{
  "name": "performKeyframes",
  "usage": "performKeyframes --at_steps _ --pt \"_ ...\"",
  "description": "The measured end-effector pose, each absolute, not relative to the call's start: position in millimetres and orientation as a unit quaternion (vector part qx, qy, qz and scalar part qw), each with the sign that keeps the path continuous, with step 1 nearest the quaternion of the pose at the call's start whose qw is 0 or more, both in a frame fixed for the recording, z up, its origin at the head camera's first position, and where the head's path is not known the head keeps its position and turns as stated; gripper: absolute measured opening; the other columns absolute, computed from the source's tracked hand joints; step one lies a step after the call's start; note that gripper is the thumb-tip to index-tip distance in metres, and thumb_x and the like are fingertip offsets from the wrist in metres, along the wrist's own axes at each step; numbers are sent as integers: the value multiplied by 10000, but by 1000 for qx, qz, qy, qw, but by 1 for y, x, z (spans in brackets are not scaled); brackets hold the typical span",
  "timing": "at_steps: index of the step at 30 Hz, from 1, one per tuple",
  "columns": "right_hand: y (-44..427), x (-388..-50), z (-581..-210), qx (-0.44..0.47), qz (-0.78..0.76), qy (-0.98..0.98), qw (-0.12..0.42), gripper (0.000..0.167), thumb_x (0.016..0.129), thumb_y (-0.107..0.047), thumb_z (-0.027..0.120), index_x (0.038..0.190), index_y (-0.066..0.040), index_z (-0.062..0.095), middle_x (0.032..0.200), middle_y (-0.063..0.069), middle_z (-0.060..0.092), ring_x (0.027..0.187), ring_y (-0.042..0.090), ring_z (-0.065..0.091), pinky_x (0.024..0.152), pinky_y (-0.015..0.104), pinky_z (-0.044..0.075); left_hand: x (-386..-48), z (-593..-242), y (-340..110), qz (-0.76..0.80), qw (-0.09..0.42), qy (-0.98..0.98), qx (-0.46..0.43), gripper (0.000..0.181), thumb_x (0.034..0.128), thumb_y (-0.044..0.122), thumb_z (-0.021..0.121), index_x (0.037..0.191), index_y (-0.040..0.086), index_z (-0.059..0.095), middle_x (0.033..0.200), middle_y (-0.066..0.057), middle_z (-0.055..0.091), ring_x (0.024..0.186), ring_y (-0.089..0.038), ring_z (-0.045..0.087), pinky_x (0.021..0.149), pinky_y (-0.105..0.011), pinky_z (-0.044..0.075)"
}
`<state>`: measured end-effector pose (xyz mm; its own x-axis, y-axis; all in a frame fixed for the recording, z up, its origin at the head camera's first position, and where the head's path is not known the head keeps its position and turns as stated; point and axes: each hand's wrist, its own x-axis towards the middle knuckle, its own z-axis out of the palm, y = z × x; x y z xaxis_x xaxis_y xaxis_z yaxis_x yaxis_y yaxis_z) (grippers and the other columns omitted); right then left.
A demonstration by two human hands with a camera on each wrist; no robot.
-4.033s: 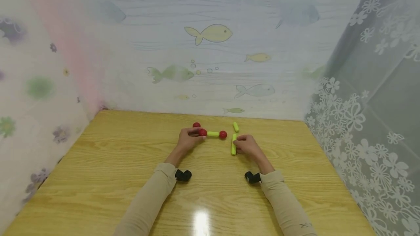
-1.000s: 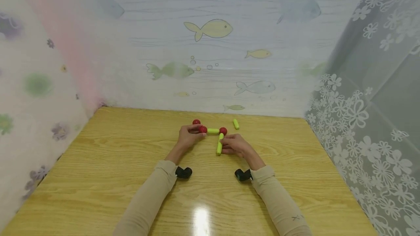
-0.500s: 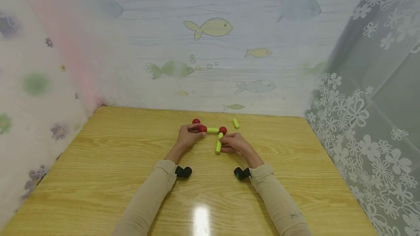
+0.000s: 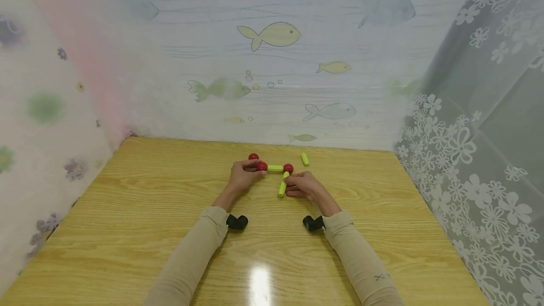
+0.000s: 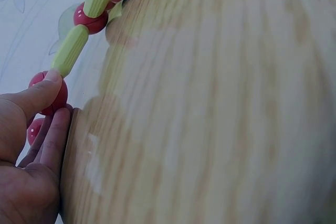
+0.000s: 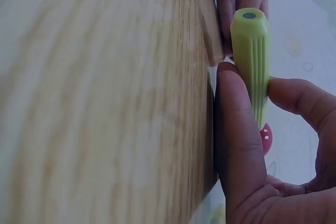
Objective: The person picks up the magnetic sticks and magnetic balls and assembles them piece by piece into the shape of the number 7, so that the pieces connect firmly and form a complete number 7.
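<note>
Left hand (image 4: 243,176): grip closed on a red ball (image 4: 262,167); the left wrist view shows the thumb across it. A joining stick (image 4: 275,168), yellow, runs from that ball to an end ball (image 4: 288,168), also red, between the two grips.

Right hand (image 4: 307,185): grip pinches a held stick (image 4: 282,188), yellow, between thumb and fingers. Its far end lies at the end ball; contact cannot be confirmed. The right wrist view shows a dark disc (image 6: 249,16) in its near end, too small to make out in the head view.

A third ball (image 4: 253,156), red, sits just beyond the left grip. The head view shows a loose stick (image 4: 305,159), yellow, on the worktop (image 4: 148,192) beyond the right grip, apart from it.
</note>
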<state>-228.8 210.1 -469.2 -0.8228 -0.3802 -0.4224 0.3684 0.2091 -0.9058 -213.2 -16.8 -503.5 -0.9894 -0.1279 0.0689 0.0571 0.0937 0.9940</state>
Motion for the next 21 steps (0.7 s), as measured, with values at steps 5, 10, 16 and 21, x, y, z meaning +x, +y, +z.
performKeyframes --at_steps 5,10,16,21 --pt "215 -227 -467 -17 -625 714 315 377 912 -118 631 1211 95 544 958 141 640 857 214 659 863 381 511 -208 -503 -14 -669 71 -739 23 382 744 86 815 1104 42 694 1087 -119 668 977 -242 645 823 -320 525" --pt "218 -219 -454 -25 -625 711 322 359 918 -85 613 1211 109 537 975 163 639 894 247 657 869 384 507 -203 -502 -12 -665 78 -742 24 382 742 93 817 1101 36 695 1087 -119 669 978 -245 645 829 -320 524" --pt "221 -206 -441 -36 -627 707 326 360 925 -93 604 1214 108 528 955 142 646 873 223 662 845 355 519 -198 -501 -9 -664 76 -743 33 399 745 91 815 1117 27 686 1099 -135 661 996 -254 638 849 -333 517" --pt "224 -212 -458 -39 -625 712 319 365 918 -123 626 1202 92 544 943 129 646 826 194 664 816 332 533 -193 -501 -6 -660 74 -746 43 410 744 99 817 1124 30 682 1113 -131 655 1014 -250 630 864 -336 510"
